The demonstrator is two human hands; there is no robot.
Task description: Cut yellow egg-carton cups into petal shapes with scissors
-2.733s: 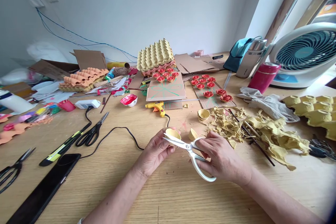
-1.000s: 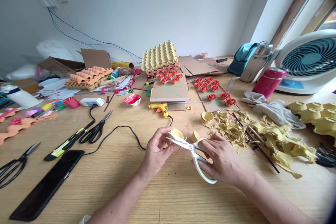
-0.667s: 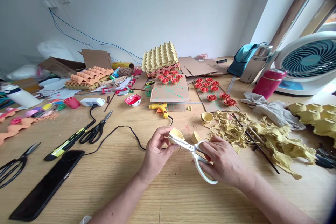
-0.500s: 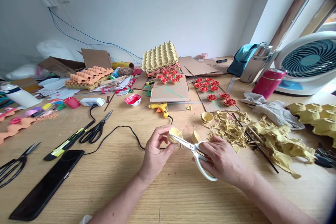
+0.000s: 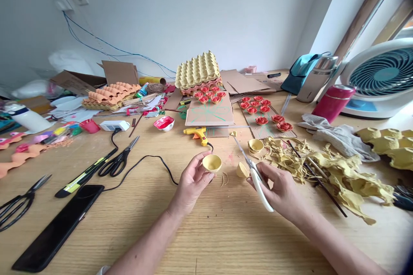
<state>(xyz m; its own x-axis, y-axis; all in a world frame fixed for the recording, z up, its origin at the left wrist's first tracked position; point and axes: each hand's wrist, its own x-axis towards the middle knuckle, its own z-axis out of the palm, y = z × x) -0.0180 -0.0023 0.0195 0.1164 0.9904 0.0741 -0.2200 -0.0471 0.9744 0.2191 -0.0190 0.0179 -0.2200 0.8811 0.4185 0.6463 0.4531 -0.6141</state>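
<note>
My left hand (image 5: 192,179) pinches a small yellow egg-carton cup (image 5: 212,163) just above the wooden table (image 5: 206,232). My right hand (image 5: 280,189) grips white-handled scissors (image 5: 254,172), blades closed and pointing up and away toward the left. The scissors are apart from the cup now. Another cut yellow cup (image 5: 241,169) lies on the table between my hands, with thin trimmings (image 5: 223,178) beside it. A stack of trimmed cups (image 5: 256,145) sits a little farther back.
A heap of yellow carton scraps (image 5: 325,169) lies to the right. A yellow glue gun (image 5: 197,132) with a black cord, red paper roses (image 5: 262,109) on cardboard, stacked egg trays (image 5: 197,70), black scissors (image 5: 118,162), a black phone (image 5: 58,225), a red flask (image 5: 332,102) and a fan (image 5: 377,75) surround me.
The scissors were cutting at the cup's rim; now my right hand has pulled them away to the right and swung the blades upward. My left hand still holds the cup, turned mouth-up.
</note>
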